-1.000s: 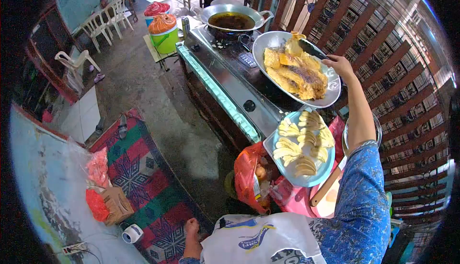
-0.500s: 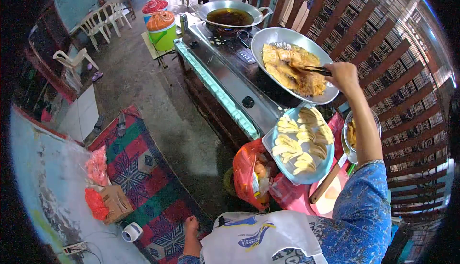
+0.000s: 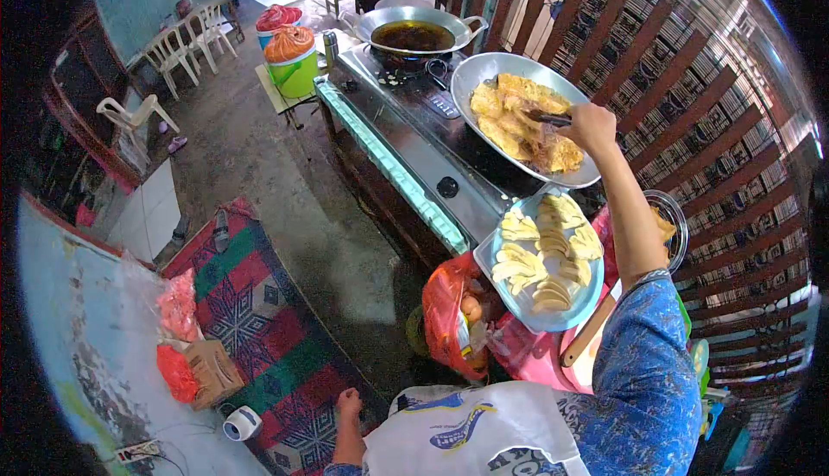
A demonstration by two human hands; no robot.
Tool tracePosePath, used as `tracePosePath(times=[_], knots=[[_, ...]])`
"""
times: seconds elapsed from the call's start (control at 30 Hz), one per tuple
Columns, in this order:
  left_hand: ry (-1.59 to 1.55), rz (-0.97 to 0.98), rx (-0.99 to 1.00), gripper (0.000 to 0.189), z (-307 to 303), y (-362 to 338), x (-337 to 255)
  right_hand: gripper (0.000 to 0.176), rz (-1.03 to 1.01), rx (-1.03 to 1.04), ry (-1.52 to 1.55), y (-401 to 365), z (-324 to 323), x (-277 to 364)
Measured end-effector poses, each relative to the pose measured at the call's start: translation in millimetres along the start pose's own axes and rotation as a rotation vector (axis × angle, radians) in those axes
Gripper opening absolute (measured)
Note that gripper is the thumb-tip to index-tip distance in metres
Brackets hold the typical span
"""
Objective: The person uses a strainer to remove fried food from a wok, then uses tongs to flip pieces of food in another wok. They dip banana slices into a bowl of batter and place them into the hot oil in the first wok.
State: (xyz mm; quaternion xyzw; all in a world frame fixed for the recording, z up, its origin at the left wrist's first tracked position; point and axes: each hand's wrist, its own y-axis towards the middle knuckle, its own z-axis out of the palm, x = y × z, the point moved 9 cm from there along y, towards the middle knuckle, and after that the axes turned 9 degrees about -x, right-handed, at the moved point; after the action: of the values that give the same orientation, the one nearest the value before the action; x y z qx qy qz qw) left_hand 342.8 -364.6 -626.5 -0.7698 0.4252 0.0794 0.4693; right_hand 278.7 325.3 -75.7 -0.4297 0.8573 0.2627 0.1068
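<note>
My right hand [image 3: 591, 128] grips a pair of dark tongs [image 3: 547, 118] over the nearer wok [image 3: 589, 170]. The tongs' tips reach in among golden battered pieces [image 3: 509, 96] frying in that wok. My left hand [image 3: 348, 403] hangs low at my side, its fingers curled in with nothing visible in them. Just below the wok, a light blue tray [image 3: 537, 319] holds several fanned, pale sliced pieces [image 3: 518, 267]. A long wooden handle [image 3: 589, 331] lies to the right of the tray, partly hidden by my sleeve.
A second wok [image 3: 464, 31] with dark oil stands on the stove [image 3: 406, 152]. A bowl [image 3: 677, 226] sits behind my right arm, along a slatted brown fence [image 3: 734, 131]. An orange-red bag [image 3: 445, 321] stands below the tray. A green bucket [image 3: 294, 76] and patterned rug [image 3: 259, 303] are left.
My right hand has shifted slightly left and up over the wok with the tongs, and the frying pieces have changed position. My left hand is nearly unmoved.
</note>
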Motion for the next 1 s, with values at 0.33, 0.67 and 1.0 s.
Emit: tracePosePath(times=[0.33,0.67,1.0], knots=[[-0.014,-0.043,0.051,0.022,0,6,23,0.035,0.079,0.188,0.007,-27,-1,-42],[-0.16,-0.011,0.116,0.016,13,2,-19,0.036,0.253,0.199,0.022,-67,-9,-85],[-0.084,0.008,0.069,0.025,11,1,-16,0.036,0.143,0.21,0.06,-78,-8,-80]])
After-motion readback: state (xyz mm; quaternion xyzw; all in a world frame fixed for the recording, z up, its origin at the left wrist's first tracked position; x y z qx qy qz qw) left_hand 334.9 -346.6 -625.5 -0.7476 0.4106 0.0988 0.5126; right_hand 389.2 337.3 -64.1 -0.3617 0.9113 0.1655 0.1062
